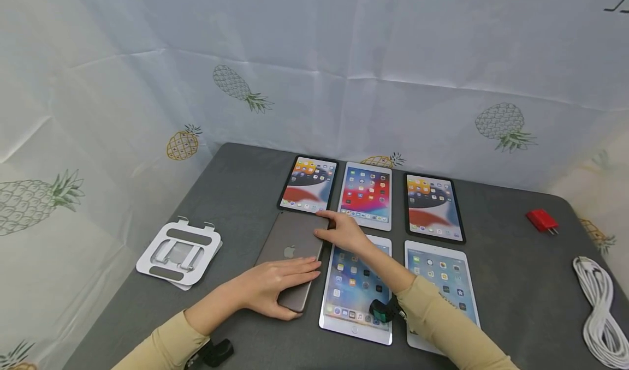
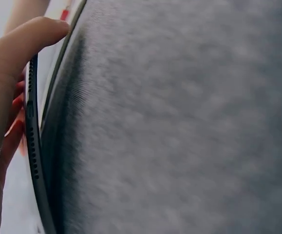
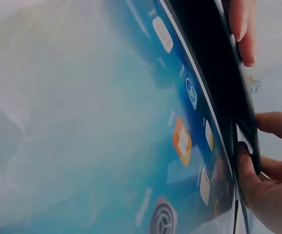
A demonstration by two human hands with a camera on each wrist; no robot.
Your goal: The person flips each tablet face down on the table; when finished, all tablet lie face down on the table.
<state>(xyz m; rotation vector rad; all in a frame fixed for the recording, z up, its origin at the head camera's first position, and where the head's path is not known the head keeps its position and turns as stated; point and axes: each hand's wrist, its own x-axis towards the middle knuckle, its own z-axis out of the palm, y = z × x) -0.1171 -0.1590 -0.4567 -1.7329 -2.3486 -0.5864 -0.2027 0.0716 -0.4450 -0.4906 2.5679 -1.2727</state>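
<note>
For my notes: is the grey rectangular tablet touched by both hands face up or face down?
Face down. In the head view, the grey rectangular tablet shows its back and apple logo.

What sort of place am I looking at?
Probably a staged tabletop set-up, perhaps for filming or demonstrations, though I can't be sure: pineapple-print cloth hangs behind a grey table, and several tablets are laid out in two rows.
</note>
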